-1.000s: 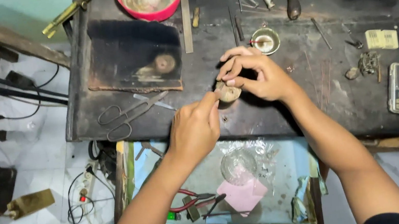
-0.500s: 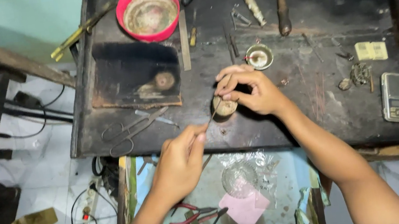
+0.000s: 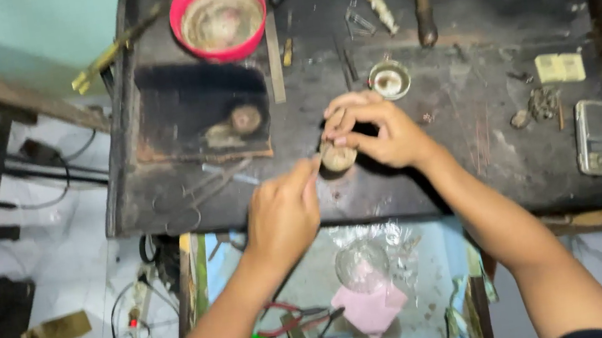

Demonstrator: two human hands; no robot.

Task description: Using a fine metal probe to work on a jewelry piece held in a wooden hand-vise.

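Lump (image 3: 338,158) sits under right hand (image 3: 377,132), fingertips pinching it; left hand (image 3: 284,214) pinches a thin tool, tip touching its left side.

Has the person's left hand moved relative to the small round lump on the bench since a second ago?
Yes. The left hand has drawn back toward the bench's near edge, away from the round lump under the right hand.
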